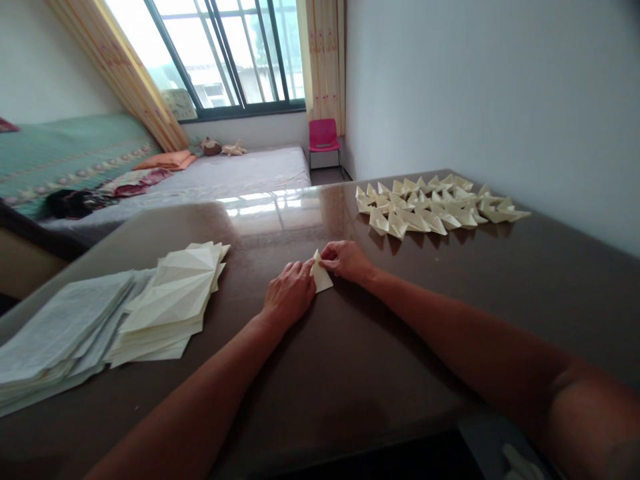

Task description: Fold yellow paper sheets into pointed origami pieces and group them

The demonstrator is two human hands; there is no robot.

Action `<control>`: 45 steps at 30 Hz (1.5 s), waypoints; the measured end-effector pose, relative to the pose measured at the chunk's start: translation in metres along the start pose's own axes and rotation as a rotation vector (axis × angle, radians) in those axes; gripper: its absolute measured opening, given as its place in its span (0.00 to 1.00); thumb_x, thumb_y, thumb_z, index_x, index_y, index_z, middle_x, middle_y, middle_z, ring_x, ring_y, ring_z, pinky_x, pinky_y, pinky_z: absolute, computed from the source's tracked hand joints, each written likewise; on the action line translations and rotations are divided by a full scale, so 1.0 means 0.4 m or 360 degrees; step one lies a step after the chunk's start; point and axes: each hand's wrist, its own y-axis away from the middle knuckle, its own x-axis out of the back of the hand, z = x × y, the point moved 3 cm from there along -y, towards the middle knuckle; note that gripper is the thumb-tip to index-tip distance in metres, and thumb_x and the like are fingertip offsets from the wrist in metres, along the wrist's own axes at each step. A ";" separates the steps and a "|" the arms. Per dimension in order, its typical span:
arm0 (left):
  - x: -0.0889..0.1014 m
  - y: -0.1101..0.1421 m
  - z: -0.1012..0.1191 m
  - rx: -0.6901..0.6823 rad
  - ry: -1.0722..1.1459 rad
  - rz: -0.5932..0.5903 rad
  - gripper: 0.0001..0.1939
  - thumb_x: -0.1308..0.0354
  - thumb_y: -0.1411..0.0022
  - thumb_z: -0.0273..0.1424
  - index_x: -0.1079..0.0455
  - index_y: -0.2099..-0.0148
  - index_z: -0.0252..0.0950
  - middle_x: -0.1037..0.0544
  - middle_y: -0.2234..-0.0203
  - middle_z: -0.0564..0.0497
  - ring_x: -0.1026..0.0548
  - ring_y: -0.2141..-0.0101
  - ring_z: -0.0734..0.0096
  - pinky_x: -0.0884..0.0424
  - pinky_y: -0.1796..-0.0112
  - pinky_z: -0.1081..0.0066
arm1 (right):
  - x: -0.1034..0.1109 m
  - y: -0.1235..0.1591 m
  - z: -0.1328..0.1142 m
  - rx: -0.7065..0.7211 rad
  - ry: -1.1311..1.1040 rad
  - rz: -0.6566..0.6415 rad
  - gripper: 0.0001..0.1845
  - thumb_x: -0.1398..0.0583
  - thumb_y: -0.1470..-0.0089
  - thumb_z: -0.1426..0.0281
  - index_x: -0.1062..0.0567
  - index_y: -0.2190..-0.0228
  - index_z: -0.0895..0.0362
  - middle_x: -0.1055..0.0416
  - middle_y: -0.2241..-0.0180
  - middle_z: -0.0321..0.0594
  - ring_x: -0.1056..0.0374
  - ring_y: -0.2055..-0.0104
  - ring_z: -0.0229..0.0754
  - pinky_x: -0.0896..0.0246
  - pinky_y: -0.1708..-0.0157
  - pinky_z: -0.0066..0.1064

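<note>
So both hands are on one small folded paper piece (323, 282), roughly mid-frame on the worktop (360, 373). Right hand (345, 260) is pinching its upper right edge between thumb and fingers. Left hand (290, 290) lies low along its left side, fingers close together and slightly bent; can't tell if the thumb grips anything, it's hidden. The piece is cream and matte, with a pointy top and a straight bottom edge. Worktop's brown and glossy, window glare and all. Left of frame: a fanned stack of cream sheets (175, 287) with creases radiating across the top one, overlapping a greyish paper pile (65, 327). Upper right: rows of spiky folded shapes (425, 207), same cream paper look.
</note>
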 end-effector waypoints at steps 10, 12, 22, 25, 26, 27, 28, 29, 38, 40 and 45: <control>-0.001 -0.001 -0.005 -0.0030 -0.0013 -0.0042 0.17 0.56 0.33 0.36 0.33 0.47 0.42 0.28 0.64 0.47 0.31 0.59 0.62 0.32 0.64 0.68 | 0.013 0.040 -0.050 0.0353 0.0620 -0.0240 0.17 0.46 0.44 0.68 0.22 0.56 0.50 0.26 0.58 0.42 0.29 0.61 0.42 0.39 0.63 0.27; 0.004 0.000 -0.003 -0.0072 -0.0005 -0.0077 0.17 0.56 0.33 0.37 0.33 0.47 0.44 0.29 0.65 0.48 0.31 0.61 0.63 0.32 0.65 0.69 | 0.019 0.031 -0.042 0.0329 0.0549 -0.0289 0.18 0.45 0.46 0.72 0.21 0.56 0.51 0.25 0.59 0.41 0.29 0.61 0.41 0.39 0.62 0.26; 0.020 0.002 0.012 -0.0159 -0.0044 -0.0149 0.17 0.57 0.32 0.41 0.33 0.48 0.46 0.31 0.63 0.48 0.33 0.61 0.63 0.33 0.67 0.70 | 0.015 0.034 -0.040 0.0333 0.0647 -0.0070 0.19 0.48 0.41 0.67 0.25 0.52 0.52 0.29 0.56 0.43 0.29 0.60 0.42 0.39 0.61 0.29; 0.013 0.002 0.005 -0.0111 0.0027 -0.0134 0.18 0.60 0.32 0.40 0.32 0.47 0.47 0.31 0.59 0.48 0.32 0.59 0.63 0.32 0.62 0.68 | 0.006 0.043 -0.042 0.0300 0.0840 -0.0228 0.21 0.50 0.40 0.61 0.28 0.49 0.51 0.31 0.55 0.45 0.29 0.62 0.44 0.39 0.65 0.31; 0.011 0.001 0.001 -0.0071 0.0051 -0.0123 0.19 0.59 0.31 0.40 0.33 0.46 0.46 0.31 0.57 0.48 0.32 0.57 0.63 0.32 0.60 0.67 | 0.006 0.044 -0.043 0.0295 0.0865 -0.0245 0.22 0.52 0.39 0.60 0.29 0.48 0.50 0.31 0.55 0.44 0.29 0.62 0.44 0.39 0.66 0.31; 0.008 0.000 -0.002 -0.0027 0.0068 -0.0114 0.19 0.59 0.32 0.39 0.35 0.44 0.45 0.31 0.55 0.47 0.32 0.56 0.62 0.33 0.58 0.66 | 0.006 0.043 -0.042 0.0293 0.0874 -0.0251 0.22 0.53 0.38 0.59 0.29 0.49 0.49 0.32 0.55 0.43 0.29 0.62 0.44 0.39 0.66 0.31; 0.006 -0.001 -0.005 0.0014 0.0077 -0.0111 0.21 0.57 0.32 0.39 0.38 0.40 0.43 0.31 0.53 0.46 0.32 0.54 0.61 0.33 0.56 0.65 | 0.006 0.043 -0.042 0.0292 0.0873 -0.0252 0.22 0.54 0.37 0.59 0.28 0.49 0.48 0.32 0.55 0.43 0.29 0.62 0.43 0.39 0.67 0.31; 0.004 -0.003 -0.007 0.0051 0.0081 -0.0115 0.24 0.56 0.33 0.39 0.41 0.38 0.40 0.31 0.53 0.44 0.32 0.53 0.59 0.33 0.56 0.64 | 0.006 0.042 -0.041 0.0284 0.0866 -0.0246 0.22 0.55 0.37 0.59 0.28 0.50 0.48 0.32 0.56 0.42 0.29 0.62 0.43 0.40 0.67 0.31; -0.016 -0.012 -0.022 0.0108 0.0349 -0.0038 0.31 0.48 0.38 0.38 0.48 0.34 0.39 0.29 0.58 0.47 0.29 0.59 0.63 0.32 0.58 0.66 | 0.002 0.033 -0.023 0.0160 0.0584 -0.0149 0.18 0.49 0.40 0.60 0.25 0.53 0.49 0.29 0.57 0.43 0.31 0.57 0.43 0.41 0.60 0.30; -0.019 -0.009 -0.022 0.0042 0.0403 0.0006 0.31 0.47 0.38 0.36 0.49 0.34 0.39 0.29 0.59 0.48 0.29 0.59 0.64 0.32 0.56 0.66 | 0.004 0.028 -0.017 0.0150 0.0471 -0.0140 0.18 0.47 0.40 0.60 0.24 0.54 0.51 0.28 0.58 0.43 0.31 0.58 0.43 0.40 0.59 0.30; -0.015 -0.003 -0.019 -0.0052 0.0490 0.0063 0.30 0.47 0.38 0.34 0.47 0.35 0.40 0.31 0.60 0.48 0.30 0.59 0.63 0.31 0.55 0.64 | 0.006 0.009 -0.002 0.0186 0.0074 -0.0102 0.15 0.43 0.43 0.67 0.23 0.56 0.56 0.23 0.61 0.41 0.29 0.63 0.41 0.39 0.60 0.29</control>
